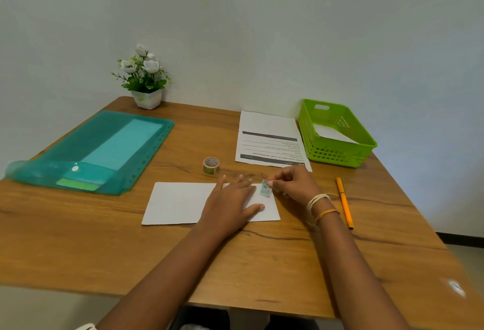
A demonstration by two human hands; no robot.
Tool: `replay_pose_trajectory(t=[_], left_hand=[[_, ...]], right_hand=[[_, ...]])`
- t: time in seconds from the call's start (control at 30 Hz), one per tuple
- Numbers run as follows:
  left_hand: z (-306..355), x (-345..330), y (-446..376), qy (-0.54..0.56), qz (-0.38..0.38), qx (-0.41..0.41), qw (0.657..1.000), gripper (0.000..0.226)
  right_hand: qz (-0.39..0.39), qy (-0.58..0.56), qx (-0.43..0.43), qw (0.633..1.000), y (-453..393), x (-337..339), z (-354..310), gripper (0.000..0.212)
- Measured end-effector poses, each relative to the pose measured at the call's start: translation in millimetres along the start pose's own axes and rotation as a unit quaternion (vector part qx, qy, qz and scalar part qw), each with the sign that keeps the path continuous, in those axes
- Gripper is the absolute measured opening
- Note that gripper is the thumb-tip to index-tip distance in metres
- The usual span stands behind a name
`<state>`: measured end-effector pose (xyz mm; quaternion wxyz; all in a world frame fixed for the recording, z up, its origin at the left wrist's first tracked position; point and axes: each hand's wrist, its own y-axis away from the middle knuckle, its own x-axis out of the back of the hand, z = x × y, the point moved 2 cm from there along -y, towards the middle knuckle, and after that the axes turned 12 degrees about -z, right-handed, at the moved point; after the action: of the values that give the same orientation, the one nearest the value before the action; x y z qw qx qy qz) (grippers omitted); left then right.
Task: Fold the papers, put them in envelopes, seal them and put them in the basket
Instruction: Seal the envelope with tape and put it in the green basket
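Observation:
A white envelope (178, 202) lies flat on the wooden table (78, 245) in front of me. My left hand (230, 202) presses on its right half with straight fingers. My right hand (293, 184) pinches a small patterned sticker (266, 188) at the envelope's upper right corner. A roll of decorative tape (211, 165) stands just behind the envelope. Printed papers (269, 141) lie further back. The green basket (337, 155) at the back right holds a white envelope (334, 133).
A teal plastic folder (99, 151) lies at the left with paper inside. An orange pen (344, 202) lies right of my right wrist. A potted white flower (145, 78) stands at the back by the wall.

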<state>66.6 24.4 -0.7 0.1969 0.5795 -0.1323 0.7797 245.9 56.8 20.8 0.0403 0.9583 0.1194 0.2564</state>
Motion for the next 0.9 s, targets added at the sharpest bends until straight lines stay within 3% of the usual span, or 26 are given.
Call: replay_pose_trajectory(t=[0.33, 0.7, 0.8, 0.9], left_hand=[[1, -2, 2, 0.058, -0.003, 0.006, 0.998, 0.062], [2, -4, -2, -0.012, -0.033, -0.047, 0.998, 0.047], [1, -5, -1, -0.014, -0.03, -0.045, 0.998, 0.047], [1, -6, -2, -0.014, -0.031, -0.041, 0.999, 0.048]], right_hand=[[-0.004, 0.109, -0.033, 0.994, -12, -2, -2, 0.004], [0.005, 0.163, -0.038, 0.986, -15, -7, -5, 0.005], [0.041, 0.157, -0.043, 0.986, -13, -9, -3, 0.005], [0.142, 0.133, -0.023, 0.981, -6, -14, 5, 0.009]])
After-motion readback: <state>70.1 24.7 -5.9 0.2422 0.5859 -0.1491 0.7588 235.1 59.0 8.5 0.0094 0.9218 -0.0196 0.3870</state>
